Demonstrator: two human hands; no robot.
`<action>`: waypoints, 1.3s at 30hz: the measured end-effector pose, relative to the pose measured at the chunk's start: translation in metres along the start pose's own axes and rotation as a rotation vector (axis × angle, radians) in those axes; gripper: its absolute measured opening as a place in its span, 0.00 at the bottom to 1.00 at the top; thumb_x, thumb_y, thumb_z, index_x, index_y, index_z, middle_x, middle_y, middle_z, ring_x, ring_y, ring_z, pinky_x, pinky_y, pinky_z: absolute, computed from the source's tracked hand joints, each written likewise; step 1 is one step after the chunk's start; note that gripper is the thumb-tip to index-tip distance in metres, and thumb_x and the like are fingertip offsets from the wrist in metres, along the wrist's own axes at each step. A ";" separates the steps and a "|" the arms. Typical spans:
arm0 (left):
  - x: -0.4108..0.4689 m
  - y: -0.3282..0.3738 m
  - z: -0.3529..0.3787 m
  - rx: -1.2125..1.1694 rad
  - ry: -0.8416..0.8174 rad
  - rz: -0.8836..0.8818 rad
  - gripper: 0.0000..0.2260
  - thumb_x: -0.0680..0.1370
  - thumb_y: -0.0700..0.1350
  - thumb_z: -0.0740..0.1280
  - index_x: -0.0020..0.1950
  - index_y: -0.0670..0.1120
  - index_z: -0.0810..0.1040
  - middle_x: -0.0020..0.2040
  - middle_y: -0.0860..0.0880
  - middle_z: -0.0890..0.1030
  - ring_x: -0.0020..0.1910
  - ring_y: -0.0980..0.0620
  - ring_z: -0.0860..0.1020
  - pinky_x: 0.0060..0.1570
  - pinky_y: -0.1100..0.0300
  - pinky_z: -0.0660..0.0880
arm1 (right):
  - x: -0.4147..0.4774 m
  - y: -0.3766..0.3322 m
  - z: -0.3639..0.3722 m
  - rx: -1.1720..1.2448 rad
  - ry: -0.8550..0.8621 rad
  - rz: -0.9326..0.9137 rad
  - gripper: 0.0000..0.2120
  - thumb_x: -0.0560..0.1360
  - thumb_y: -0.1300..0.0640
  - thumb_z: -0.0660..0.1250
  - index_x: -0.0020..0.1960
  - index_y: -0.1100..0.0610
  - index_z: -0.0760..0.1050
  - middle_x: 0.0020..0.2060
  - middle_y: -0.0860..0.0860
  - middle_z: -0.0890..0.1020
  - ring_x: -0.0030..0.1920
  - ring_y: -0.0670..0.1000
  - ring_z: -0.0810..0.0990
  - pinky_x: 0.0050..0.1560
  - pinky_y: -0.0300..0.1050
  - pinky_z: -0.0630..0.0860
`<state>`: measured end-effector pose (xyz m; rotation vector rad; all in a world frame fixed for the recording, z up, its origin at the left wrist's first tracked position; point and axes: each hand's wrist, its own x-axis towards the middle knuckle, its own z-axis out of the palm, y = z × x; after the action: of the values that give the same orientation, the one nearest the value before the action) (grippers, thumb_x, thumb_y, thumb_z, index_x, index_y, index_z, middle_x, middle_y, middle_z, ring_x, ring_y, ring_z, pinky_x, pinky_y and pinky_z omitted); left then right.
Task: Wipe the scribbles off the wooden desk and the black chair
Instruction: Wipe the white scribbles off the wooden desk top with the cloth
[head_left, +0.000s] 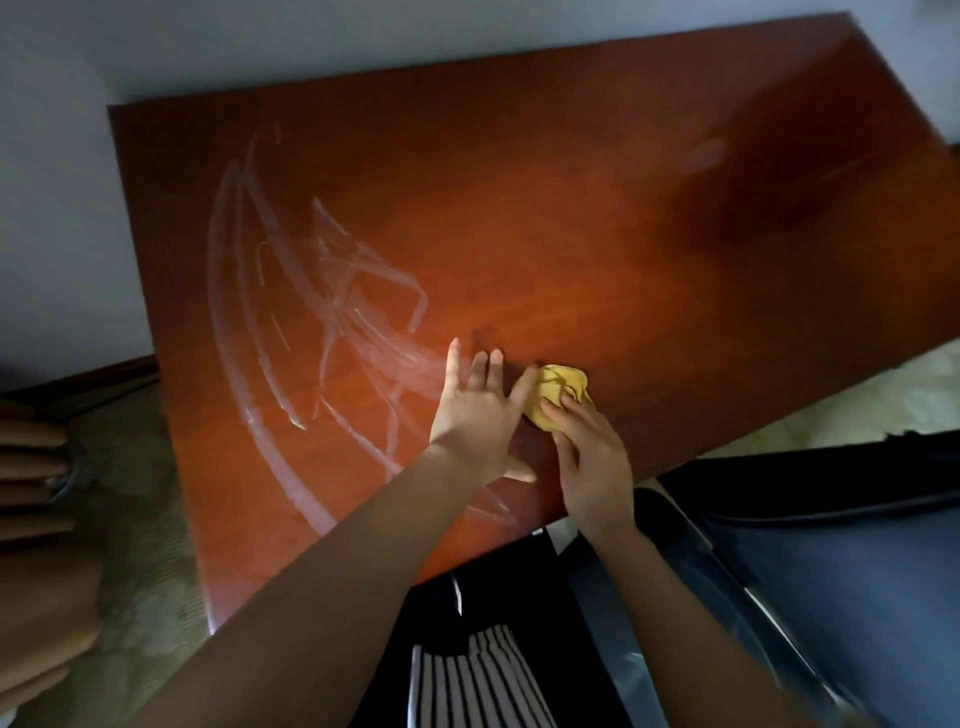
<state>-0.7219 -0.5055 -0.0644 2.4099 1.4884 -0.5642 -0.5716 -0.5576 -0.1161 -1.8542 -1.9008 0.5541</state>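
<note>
A reddish wooden desk (597, 218) fills the view. White scribbles (311, 312) in long arcs and crossing lines cover its left half. A crumpled yellow cloth (563, 387) lies on the desk near the front edge. My right hand (592, 462) grips the cloth from the near side. My left hand (475, 415) rests flat on the desk with its fingers spread, just left of the cloth, and its index finger touches the cloth's edge. The black chair (841, 545) stands at the lower right, partly under the desk edge.
A white wall runs behind the desk. Pale patterned floor (140, 519) shows at the left, with brown wooden pieces (31, 467) at the far left edge. My striped clothing (478, 680) is at the bottom. A light rug (893, 395) lies at the right.
</note>
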 end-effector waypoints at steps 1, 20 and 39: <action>0.001 0.000 -0.001 0.020 0.002 0.006 0.51 0.69 0.73 0.60 0.77 0.49 0.36 0.77 0.36 0.48 0.76 0.39 0.49 0.68 0.34 0.34 | 0.000 0.001 0.000 -0.011 0.010 0.003 0.17 0.75 0.69 0.64 0.62 0.57 0.78 0.61 0.54 0.78 0.65 0.57 0.73 0.63 0.56 0.72; 0.021 -0.030 -0.024 -0.201 0.133 -0.018 0.33 0.78 0.64 0.54 0.77 0.50 0.51 0.64 0.48 0.75 0.66 0.48 0.71 0.72 0.50 0.54 | 0.183 0.022 -0.028 -0.199 -0.067 -0.385 0.16 0.75 0.67 0.63 0.59 0.57 0.80 0.56 0.55 0.81 0.55 0.60 0.78 0.57 0.54 0.75; -0.135 -0.055 0.050 -0.259 0.194 -0.117 0.33 0.78 0.62 0.55 0.78 0.51 0.46 0.78 0.49 0.46 0.77 0.48 0.44 0.72 0.39 0.39 | 0.007 -0.043 0.018 -0.094 0.024 0.109 0.19 0.79 0.65 0.61 0.67 0.51 0.74 0.62 0.50 0.77 0.58 0.57 0.71 0.56 0.47 0.69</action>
<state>-0.8348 -0.6089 -0.0495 2.2384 1.6728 -0.1493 -0.6172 -0.5512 -0.1070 -2.0241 -1.8480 0.4818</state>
